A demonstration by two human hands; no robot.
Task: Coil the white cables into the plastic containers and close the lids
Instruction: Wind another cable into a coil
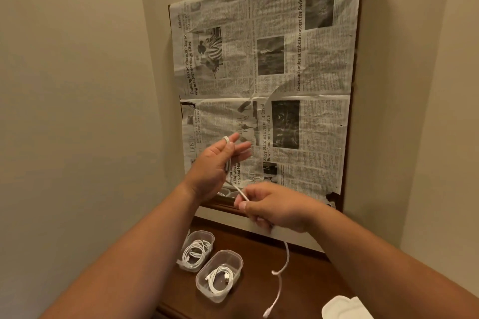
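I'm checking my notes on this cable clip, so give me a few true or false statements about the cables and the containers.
1. The left hand and the right hand hold the same white cable. True.
2. The far container and the near container are empty. False: each holds a coiled white cable.
3. Both containers have their lids on. False: both are open.
4. The cable's loose end hangs below the right hand, over the dresser. True.
5. Newspaper covers the framed panel on the wall. True.
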